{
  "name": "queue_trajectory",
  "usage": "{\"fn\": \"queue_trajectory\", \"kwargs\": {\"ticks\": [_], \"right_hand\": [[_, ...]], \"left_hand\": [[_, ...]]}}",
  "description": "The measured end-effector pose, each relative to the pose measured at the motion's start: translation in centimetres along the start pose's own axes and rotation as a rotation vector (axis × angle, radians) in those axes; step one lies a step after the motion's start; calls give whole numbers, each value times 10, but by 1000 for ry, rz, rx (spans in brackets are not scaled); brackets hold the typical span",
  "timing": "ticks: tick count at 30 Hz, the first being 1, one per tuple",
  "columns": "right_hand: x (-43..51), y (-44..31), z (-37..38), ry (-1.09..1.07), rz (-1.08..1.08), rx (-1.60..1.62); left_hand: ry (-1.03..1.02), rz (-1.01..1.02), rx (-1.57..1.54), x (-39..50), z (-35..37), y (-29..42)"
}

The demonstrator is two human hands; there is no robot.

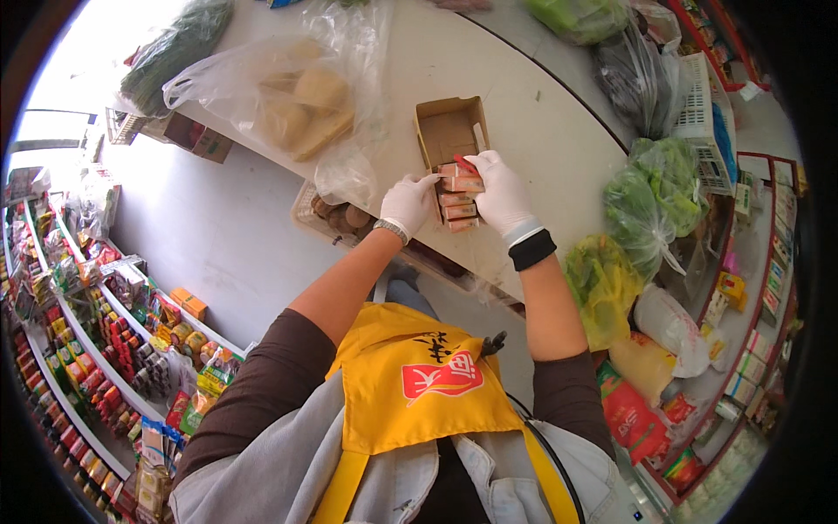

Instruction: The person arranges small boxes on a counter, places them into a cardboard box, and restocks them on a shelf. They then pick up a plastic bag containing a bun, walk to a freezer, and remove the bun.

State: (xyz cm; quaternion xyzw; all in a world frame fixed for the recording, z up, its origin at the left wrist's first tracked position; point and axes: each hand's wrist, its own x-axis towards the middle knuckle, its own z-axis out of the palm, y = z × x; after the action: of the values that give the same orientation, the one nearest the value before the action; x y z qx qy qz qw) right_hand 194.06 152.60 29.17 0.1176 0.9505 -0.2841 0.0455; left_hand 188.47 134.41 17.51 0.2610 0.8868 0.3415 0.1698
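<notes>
An open cardboard box (452, 121) lies on the pale tabletop (524, 216), its far part bare inside. Several small pinkish cartons (460, 211) are stacked in a row at its near end. My left hand (407, 204), in a white glove, is at the row's left side, its fingertips touching the end of an upper carton; whether they grip it is unclear. My right hand (503, 193), also gloved, is at the right side against the upper cartons. Between its fingers is a thin red object (466, 164), mostly hidden, kind unclear.
A clear plastic bag of round tan produce (308, 98) lies left of the box. Bagged green vegetables (655, 196) and a yellow bag (601, 288) line the right side. Below the table edge stands a crate of brown produce (340, 216). Stocked shelves (98, 340) flank the floor.
</notes>
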Motion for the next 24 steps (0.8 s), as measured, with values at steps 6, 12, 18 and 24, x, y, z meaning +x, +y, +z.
{"fn": "queue_trajectory", "kwargs": {"ticks": [6,12,18,24], "right_hand": [[31,-1,5,-251,22,-160],[9,26,31,-88,-59,75],[-52,36,7,-138,301,840],[-106,9,-7,-32,458,1119]], "left_hand": [[179,-34,-286,-2,1,-13],[180,-152,-397,-11,-2,-7],[183,-79,-423,-19,-14,26],[126,60,-554,-19,-36,59]]}}
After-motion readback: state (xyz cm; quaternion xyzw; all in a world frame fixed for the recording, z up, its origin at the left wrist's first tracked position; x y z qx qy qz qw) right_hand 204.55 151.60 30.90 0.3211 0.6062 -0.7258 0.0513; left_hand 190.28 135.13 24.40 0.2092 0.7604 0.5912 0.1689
